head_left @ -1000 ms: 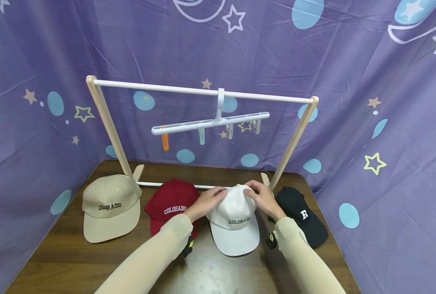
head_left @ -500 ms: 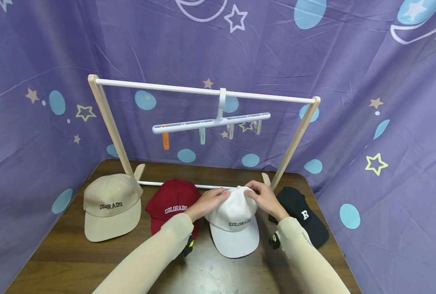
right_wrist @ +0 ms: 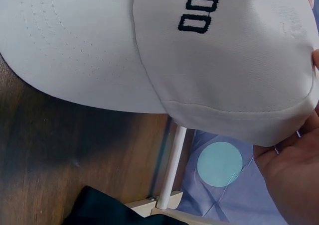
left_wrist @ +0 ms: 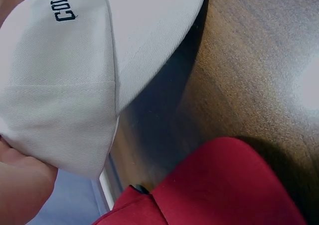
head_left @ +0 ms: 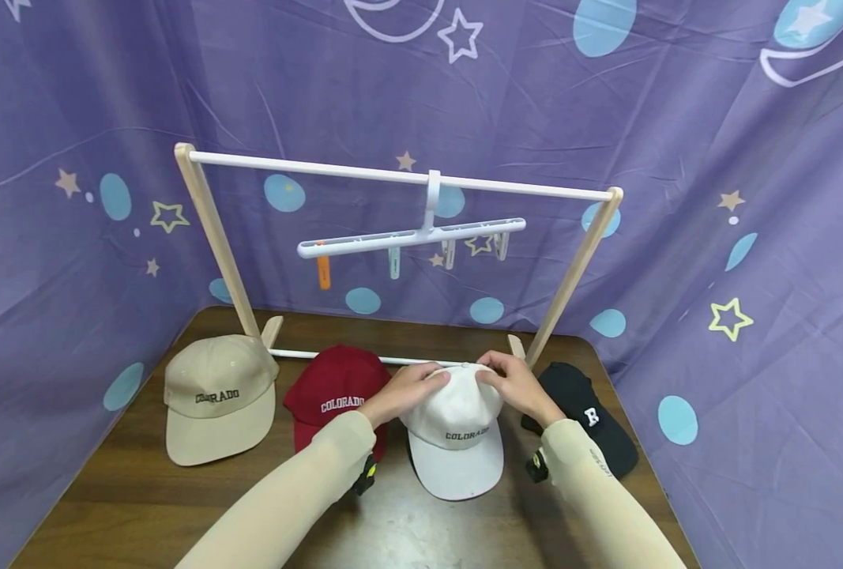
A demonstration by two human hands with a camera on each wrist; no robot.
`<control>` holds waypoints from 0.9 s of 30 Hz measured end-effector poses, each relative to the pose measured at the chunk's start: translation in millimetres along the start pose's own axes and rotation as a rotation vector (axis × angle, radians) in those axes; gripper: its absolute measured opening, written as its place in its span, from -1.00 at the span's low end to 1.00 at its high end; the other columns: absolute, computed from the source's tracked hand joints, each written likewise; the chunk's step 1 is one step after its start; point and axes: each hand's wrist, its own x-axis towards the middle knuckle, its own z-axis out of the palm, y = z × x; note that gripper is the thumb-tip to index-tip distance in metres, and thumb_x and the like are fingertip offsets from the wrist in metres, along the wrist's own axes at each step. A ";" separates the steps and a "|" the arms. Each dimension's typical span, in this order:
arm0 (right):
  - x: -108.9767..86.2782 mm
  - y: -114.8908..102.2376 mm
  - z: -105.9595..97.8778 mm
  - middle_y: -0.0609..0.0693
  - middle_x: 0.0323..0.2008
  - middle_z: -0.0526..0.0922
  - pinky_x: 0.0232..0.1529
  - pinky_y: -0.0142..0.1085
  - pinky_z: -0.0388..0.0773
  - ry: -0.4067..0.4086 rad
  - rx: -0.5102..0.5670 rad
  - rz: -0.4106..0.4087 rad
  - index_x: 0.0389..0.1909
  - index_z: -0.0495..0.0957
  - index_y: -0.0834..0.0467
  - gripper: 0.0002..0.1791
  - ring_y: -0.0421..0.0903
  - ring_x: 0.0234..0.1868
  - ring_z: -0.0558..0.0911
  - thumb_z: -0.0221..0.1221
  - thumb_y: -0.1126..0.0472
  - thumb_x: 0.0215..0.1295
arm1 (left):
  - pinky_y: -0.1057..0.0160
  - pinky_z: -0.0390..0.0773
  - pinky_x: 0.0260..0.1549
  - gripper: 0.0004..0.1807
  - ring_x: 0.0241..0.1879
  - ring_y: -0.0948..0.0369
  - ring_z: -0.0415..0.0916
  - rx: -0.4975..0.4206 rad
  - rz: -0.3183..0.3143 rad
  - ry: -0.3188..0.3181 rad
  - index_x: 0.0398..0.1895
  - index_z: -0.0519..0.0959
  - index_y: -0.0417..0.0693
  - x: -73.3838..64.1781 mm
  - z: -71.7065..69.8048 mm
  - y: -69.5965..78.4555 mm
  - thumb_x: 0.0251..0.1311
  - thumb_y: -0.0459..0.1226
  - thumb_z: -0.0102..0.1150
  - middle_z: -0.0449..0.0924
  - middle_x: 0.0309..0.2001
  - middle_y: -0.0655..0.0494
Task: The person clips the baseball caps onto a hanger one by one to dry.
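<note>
A white cap (head_left: pixel 457 407) with dark COLORADO lettering faces me at the front of the rack, held between both hands. My left hand (head_left: pixel 408 391) grips the left side of its crown, my right hand (head_left: pixel 517 387) the right side. In the left wrist view the cap's brim (left_wrist: pixel 149 31) stands a little off the tabletop, over a shadow. The right wrist view shows the fingers (right_wrist: pixel 279 160) at the crown's back edge, their tips partly hidden behind the fabric. A red cap (head_left: pixel 339 383) lies by my left forearm, a black cap (head_left: pixel 570 399) by my right.
A beige cap (head_left: pixel 218 387) lies far left on the wooden table (head_left: pixel 122 490). Behind the caps stands a rack with a white top bar (head_left: pixel 307 167). A white hanger (head_left: pixel 410 239) hangs there with an orange clip (head_left: pixel 324 273), a teal clip (head_left: pixel 394 263) and two white ones.
The white cap has shifted very slightly toward me, its top button a little lower. Both hands stay on the crown. The head view has turned slightly left.
</note>
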 end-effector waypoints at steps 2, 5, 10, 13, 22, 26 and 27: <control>0.0 -1.3 -1.3 -0.06 -0.22 0.72 -0.14 -0.22 0.56 -0.011 -0.002 -0.004 -0.17 0.71 0.05 -0.91 -0.08 -0.20 0.62 0.24 0.17 0.49 | 0.07 0.55 0.12 -0.64 0.03 0.19 0.57 0.004 0.010 0.004 0.09 0.71 0.10 0.6 -0.1 1.4 0.56 0.05 0.07 0.71 0.01 0.13; 0.1 -3.1 -3.3 -0.06 -0.23 0.72 -0.13 -0.21 0.56 -0.023 -0.015 -0.012 -0.18 0.71 0.05 -0.89 -0.09 -0.20 0.63 0.21 0.18 0.49 | 0.09 0.55 0.10 -0.66 0.01 0.20 0.57 0.002 0.019 0.004 0.05 0.72 0.10 1.3 -0.2 3.8 0.55 0.04 0.08 0.71 -0.01 0.15; -0.7 -4.1 -5.4 -0.09 -0.26 0.72 -0.13 -0.22 0.55 -0.042 -0.034 -0.013 -0.23 0.71 0.04 -0.87 -0.11 -0.22 0.63 0.19 0.20 0.48 | 0.08 0.56 0.08 -0.69 -0.01 0.21 0.56 -0.013 0.018 -0.005 0.02 0.72 0.10 -0.1 -0.3 6.5 0.55 0.03 0.09 0.71 -0.02 0.16; -1.3 -4.9 -6.1 -0.07 -0.28 0.71 -0.15 -0.22 0.54 -0.055 -0.025 -0.004 -0.25 0.70 0.06 -0.86 -0.10 -0.23 0.62 0.18 0.19 0.48 | 0.08 0.56 0.06 -0.70 -0.02 0.21 0.55 -0.021 0.017 -0.012 -0.01 0.72 0.10 -0.8 -0.2 6.5 0.55 0.03 0.10 0.70 -0.04 0.16; -1.6 -11.4 -9.2 -0.07 -0.37 0.62 -0.23 -0.26 0.51 -0.087 -0.010 0.000 -0.36 0.62 0.08 -0.85 -0.11 -0.29 0.56 0.15 0.23 0.43 | 0.13 0.54 -0.04 -0.75 -0.11 0.20 0.53 -0.019 0.049 -0.017 -0.16 0.67 0.07 -1.9 -0.4 14.0 0.54 -0.01 0.14 0.65 -0.17 0.16; -2.5 -14.1 -9.6 -0.08 -0.39 0.58 -0.26 -0.25 0.50 -0.089 -0.001 -0.003 -0.41 0.56 0.06 -0.83 -0.10 -0.30 0.55 0.11 0.26 0.41 | 0.14 0.52 -0.07 -0.78 -0.14 0.19 0.53 -0.016 0.069 -0.018 -0.22 0.66 0.06 -0.9 0.4 16.3 0.52 -0.05 0.16 0.65 -0.21 0.16; -3.0 -14.6 -9.8 -0.08 -0.39 0.57 -0.26 -0.24 0.51 -0.090 0.002 -0.001 -0.42 0.55 0.06 -0.82 -0.10 -0.30 0.55 0.10 0.26 0.41 | 0.14 0.52 -0.07 -0.78 -0.14 0.20 0.53 -0.013 0.073 -0.018 -0.22 0.66 0.06 -0.3 0.7 16.1 0.52 -0.05 0.17 0.65 -0.21 0.17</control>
